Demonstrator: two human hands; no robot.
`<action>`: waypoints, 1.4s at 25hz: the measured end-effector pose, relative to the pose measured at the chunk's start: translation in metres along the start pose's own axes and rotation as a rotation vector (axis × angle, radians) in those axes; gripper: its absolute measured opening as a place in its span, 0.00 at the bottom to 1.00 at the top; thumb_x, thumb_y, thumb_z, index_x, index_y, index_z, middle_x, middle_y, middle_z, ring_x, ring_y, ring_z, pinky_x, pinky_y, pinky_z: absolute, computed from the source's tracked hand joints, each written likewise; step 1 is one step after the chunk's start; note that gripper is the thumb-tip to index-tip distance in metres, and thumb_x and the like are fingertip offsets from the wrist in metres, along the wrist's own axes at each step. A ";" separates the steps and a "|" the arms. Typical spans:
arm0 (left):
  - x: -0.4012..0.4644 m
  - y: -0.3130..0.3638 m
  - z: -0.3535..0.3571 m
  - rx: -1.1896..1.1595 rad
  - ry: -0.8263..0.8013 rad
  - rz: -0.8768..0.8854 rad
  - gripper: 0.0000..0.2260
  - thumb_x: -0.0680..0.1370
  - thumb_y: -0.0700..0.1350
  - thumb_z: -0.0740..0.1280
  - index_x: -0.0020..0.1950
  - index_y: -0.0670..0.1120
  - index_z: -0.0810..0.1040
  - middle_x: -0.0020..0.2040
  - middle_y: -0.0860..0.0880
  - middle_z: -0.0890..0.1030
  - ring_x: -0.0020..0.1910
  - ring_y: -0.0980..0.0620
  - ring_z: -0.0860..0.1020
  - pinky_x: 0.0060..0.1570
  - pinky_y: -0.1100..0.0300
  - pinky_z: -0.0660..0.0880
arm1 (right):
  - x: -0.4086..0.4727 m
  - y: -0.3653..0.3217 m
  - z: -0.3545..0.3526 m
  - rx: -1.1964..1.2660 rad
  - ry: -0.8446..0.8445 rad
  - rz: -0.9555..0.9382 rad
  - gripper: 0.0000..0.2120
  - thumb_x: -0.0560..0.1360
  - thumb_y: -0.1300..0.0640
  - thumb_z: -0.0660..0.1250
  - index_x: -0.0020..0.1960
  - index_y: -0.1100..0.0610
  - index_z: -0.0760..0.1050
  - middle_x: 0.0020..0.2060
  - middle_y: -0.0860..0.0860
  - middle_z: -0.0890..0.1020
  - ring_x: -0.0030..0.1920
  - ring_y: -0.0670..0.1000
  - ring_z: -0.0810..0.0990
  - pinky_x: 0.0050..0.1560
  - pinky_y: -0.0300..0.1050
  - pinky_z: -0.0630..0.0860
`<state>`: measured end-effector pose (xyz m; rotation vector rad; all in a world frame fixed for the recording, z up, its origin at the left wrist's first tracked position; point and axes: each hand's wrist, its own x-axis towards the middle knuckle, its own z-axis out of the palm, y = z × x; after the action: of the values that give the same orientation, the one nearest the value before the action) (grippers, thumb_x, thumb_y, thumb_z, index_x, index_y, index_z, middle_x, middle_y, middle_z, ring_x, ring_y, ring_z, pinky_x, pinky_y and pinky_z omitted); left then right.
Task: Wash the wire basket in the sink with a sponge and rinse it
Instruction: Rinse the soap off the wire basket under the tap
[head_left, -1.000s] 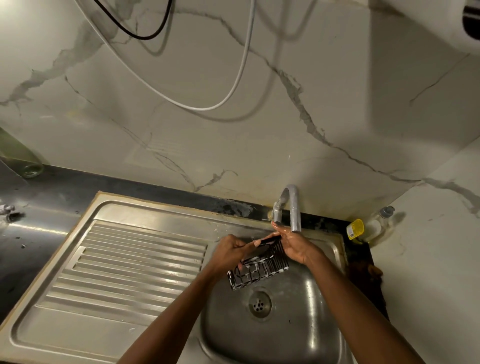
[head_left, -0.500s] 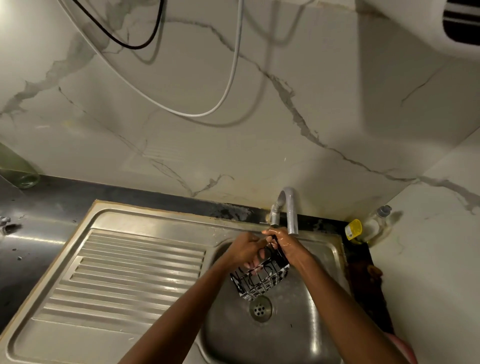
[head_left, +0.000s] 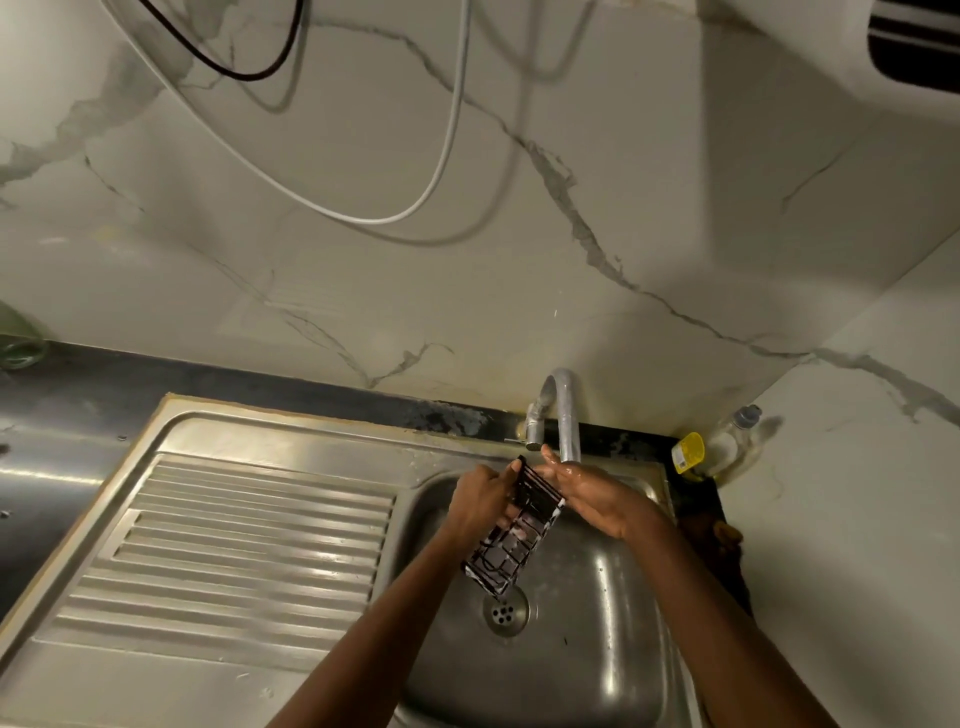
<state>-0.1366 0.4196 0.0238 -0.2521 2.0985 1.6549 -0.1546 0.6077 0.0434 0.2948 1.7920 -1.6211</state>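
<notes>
Head view: wire basket tilted over sink, lower end above drain. Left hand grips its side; right hand, fingers straight, presses its upper end beneath faucet. Bottle in corner. Drainboard left; marble wall, hanging cables.

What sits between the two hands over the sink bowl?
In the head view, the black wire basket hangs tilted between the left hand and the right hand, above the drain. Both hands touch it.
</notes>
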 end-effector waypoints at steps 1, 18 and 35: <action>-0.001 0.002 -0.001 -0.022 0.000 -0.010 0.24 0.85 0.57 0.61 0.46 0.38 0.82 0.31 0.49 0.82 0.26 0.56 0.80 0.31 0.65 0.76 | -0.005 -0.003 -0.004 -0.020 -0.006 0.001 0.25 0.81 0.40 0.58 0.71 0.54 0.73 0.68 0.48 0.77 0.70 0.47 0.72 0.75 0.48 0.62; 0.005 0.006 -0.014 -0.082 0.138 -0.110 0.15 0.78 0.54 0.74 0.45 0.41 0.85 0.38 0.44 0.87 0.35 0.47 0.86 0.43 0.53 0.85 | 0.008 -0.006 0.026 0.370 0.142 -0.326 0.24 0.85 0.53 0.54 0.61 0.73 0.76 0.55 0.68 0.83 0.57 0.64 0.83 0.57 0.51 0.80; -0.011 0.006 -0.025 0.142 -0.036 0.016 0.08 0.73 0.47 0.80 0.45 0.43 0.86 0.35 0.49 0.86 0.31 0.55 0.83 0.34 0.65 0.79 | 0.011 -0.028 0.023 -0.045 -0.016 0.099 0.25 0.79 0.40 0.62 0.59 0.61 0.80 0.55 0.59 0.84 0.54 0.56 0.82 0.60 0.50 0.77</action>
<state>-0.1355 0.3957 0.0380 -0.1589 2.1844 1.4990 -0.1710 0.5772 0.0593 0.3441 1.7711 -1.5081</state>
